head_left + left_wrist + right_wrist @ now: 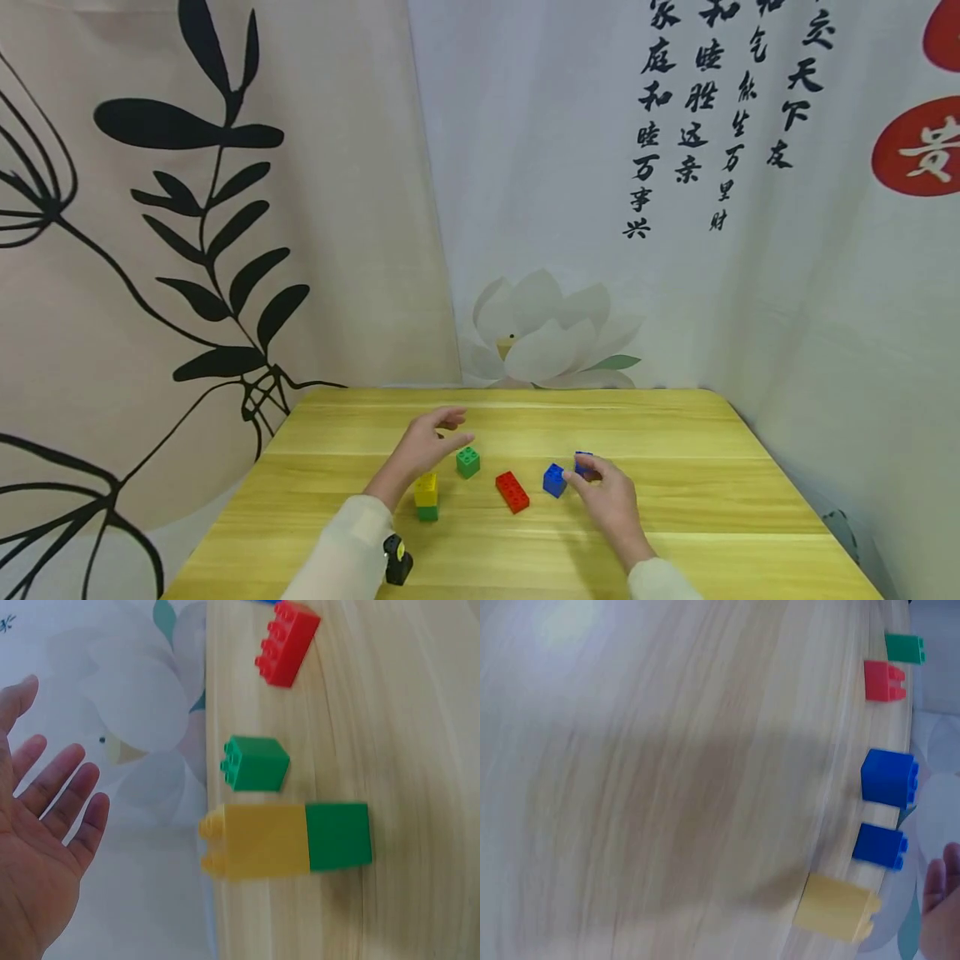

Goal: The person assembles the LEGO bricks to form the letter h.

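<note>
My left hand point(423, 446) hovers above the table with fingers loosely extended and nothing held, its palm and fingers point(63, 791) showing in the left wrist view. Below it stands a stack, a yellow brick point(426, 487) on a green brick point(428, 513). Just past the thumb is another green brick point(468, 462). A longer red brick point(512, 492) lies mid-table. My right hand point(607, 496) hangs empty above two blue bricks point(554, 481), partly covering the farther blue brick point(582, 457). In the right wrist view a yellow brick point(834, 907) stands nearby, hidden behind this hand from the head camera.
The wooden table point(720, 467) ends at a printed curtain point(360, 208) behind. By the left sleeve shows a black wrist device point(397, 560) with a yellow mark.
</note>
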Action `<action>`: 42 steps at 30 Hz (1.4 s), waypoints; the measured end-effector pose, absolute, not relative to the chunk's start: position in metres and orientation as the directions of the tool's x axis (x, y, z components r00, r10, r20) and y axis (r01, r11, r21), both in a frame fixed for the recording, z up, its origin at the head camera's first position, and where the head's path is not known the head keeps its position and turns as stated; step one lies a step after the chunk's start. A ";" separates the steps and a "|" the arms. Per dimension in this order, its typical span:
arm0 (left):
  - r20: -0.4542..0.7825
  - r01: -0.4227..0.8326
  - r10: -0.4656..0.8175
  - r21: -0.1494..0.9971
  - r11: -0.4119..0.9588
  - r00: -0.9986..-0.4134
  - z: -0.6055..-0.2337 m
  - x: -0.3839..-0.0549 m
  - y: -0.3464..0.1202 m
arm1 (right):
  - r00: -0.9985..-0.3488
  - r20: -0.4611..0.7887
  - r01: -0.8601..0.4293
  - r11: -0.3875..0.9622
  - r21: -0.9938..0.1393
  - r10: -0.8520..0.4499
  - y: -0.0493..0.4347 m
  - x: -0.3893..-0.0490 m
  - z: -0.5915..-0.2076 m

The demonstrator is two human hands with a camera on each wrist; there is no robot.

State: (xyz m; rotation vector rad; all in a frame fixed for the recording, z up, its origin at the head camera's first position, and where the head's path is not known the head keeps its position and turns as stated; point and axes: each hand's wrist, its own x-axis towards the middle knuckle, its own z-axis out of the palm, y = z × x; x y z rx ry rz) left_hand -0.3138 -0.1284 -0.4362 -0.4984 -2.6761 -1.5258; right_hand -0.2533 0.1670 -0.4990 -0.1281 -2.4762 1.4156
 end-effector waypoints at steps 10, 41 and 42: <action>0.151 0.291 0.331 0.855 0.429 -0.932 -0.449 -0.316 -0.097 | -0.923 0.177 0.026 0.514 -0.857 0.343 0.200 -0.247 -0.500; -0.007 0.179 0.406 0.890 0.419 -0.914 -0.516 -0.336 -0.008 | -0.799 -0.025 0.254 0.300 -0.920 0.601 0.191 -0.214 -0.546; -0.012 0.178 0.408 0.889 0.423 -0.913 -0.517 -0.336 -0.007 | -0.797 -0.020 0.255 0.305 -0.918 0.604 0.190 -0.214 -0.546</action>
